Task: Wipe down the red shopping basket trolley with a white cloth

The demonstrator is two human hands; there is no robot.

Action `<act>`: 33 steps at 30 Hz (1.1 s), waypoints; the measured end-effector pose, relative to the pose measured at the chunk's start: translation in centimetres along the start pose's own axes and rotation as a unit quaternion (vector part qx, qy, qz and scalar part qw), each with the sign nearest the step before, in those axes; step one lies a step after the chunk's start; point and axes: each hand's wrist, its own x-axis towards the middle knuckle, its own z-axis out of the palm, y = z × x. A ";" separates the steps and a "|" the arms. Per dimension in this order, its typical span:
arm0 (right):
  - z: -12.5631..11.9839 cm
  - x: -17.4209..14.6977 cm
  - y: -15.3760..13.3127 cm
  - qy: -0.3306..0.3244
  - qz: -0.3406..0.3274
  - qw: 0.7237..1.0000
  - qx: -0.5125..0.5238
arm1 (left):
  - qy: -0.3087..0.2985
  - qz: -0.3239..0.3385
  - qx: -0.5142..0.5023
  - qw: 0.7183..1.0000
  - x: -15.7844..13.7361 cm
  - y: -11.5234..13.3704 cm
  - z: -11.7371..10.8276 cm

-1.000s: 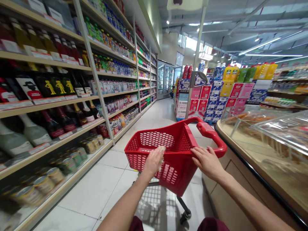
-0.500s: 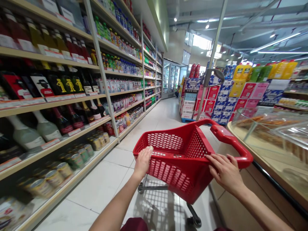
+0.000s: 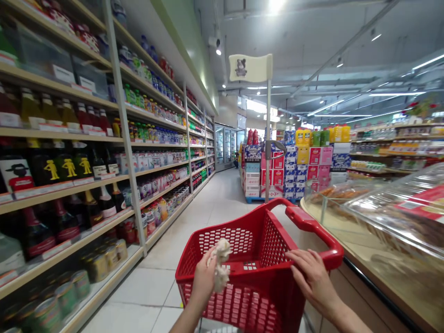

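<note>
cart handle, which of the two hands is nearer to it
Right. The right hand lies at the near rim of the red basket, close beside the cart handle; the left hand, holding a whitish cloth, is toward the basket's other end.

A supermarket — shelves point(image 3: 127, 138) of bottles point(image 3: 69, 166) and cans point(image 3: 71, 297), price tags point(image 3: 60, 249) along their edges, run down one side. Glass-door fridges point(image 3: 227, 144) stand at the far end of the aisle point(image 3: 222, 185), jugs point(image 3: 303, 137) top stacked boxes point(image 3: 291, 173), and a shopping cart point(image 3: 263, 280) is in front — all under strip lights point(image 3: 326, 107).
</note>
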 end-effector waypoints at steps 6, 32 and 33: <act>7.2 0.3 -9.4 -0.030 0.280 0.820 0.498 | -0.068 0.075 -0.026 0.995 -3.0 6.1 6.6; -6.6 3.0 5.8 0.000 0.110 0.944 -0.311 | -0.268 -0.005 0.525 0.808 -1.5 -2.4 -0.2; -6.6 2.6 6.2 -0.007 0.069 0.943 -0.325 | -0.269 -0.007 0.527 0.806 -1.6 -2.3 -0.2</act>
